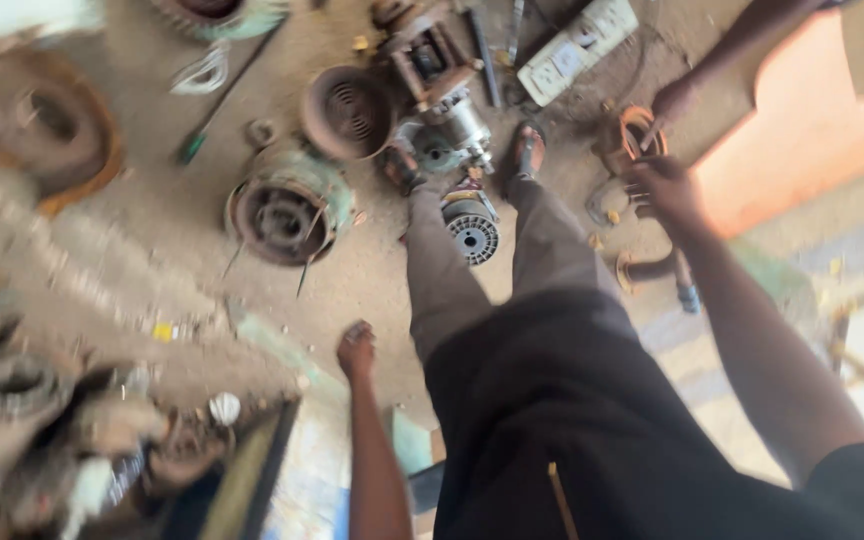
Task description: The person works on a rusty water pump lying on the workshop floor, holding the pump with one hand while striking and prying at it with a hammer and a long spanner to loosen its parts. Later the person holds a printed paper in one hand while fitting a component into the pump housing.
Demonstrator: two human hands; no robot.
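Seen from above, standing on a dusty workshop floor strewn with motor parts; right hand stretched out to the right, fingers curled and reaching onto a rusty copper-wound coil ring, touching or just at its lower edge, grip too blurred to tell whether closed around it; another person's hand on the same ring from above, arm running up to the top right corner; left hand hanging low beside the left leg, fingers folded into a loose fist, holding nothing visible; grey trousers and two sandalled feet pointing up the frame, a small ribbed rotor lying between the legs near the feet; just beyond the feet a silvery motor body with a rusty frame above it; to its left a round fan cover with slots, and lower left a green motor housing open at the end, well apart from either hand; white power strip at top centre; large rusty stator ring at far left, blurred; orange sheet at right beside the coil ring; dark blurred clutter at bottom left
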